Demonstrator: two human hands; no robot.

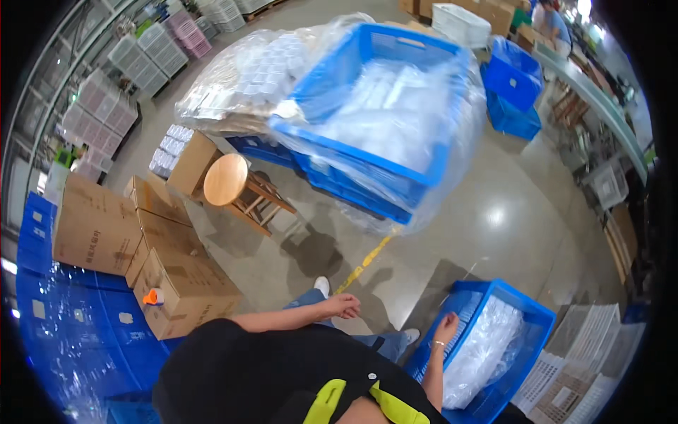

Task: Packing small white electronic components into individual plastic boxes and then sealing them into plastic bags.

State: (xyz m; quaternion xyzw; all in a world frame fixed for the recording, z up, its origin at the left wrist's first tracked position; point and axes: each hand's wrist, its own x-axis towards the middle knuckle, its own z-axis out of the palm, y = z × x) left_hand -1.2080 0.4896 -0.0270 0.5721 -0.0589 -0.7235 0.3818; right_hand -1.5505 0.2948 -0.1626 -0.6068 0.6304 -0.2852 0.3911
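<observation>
Floor point(494, 240): we stand on grey concrete, a worn yellow line point(367, 261) running ahead of our feet.
Big crate point(339, 67): blue, lined with loose clear film, ahead of us and well apart from both our hands; we see cloudy plastic heaped inside.
Cartons point(99, 226): brown, stacked to our left, well apart from our left hand.
Low crate point(538, 325): blue, at our right side; its left wall lies below or beside our right hand.
Plastic point(487, 346): crumpled and clear with white showing through, inside the low crate, just right of our right hand and well right of our left.
Stool point(226, 180): round wooden seat, between the cartons and the big crate.
Left hand point(344, 307): half open in front of our body, fingers loosely bent; we see it holding nothing.
Right hand point(445, 329): fingers bent inward; we cannot tell how far they close, whether they grip anything, or whether they touch the crate wall.
Orange item point(153, 297): small and round, on a carton.
Bracelet point(440, 343): thin, around our right wrist.
</observation>
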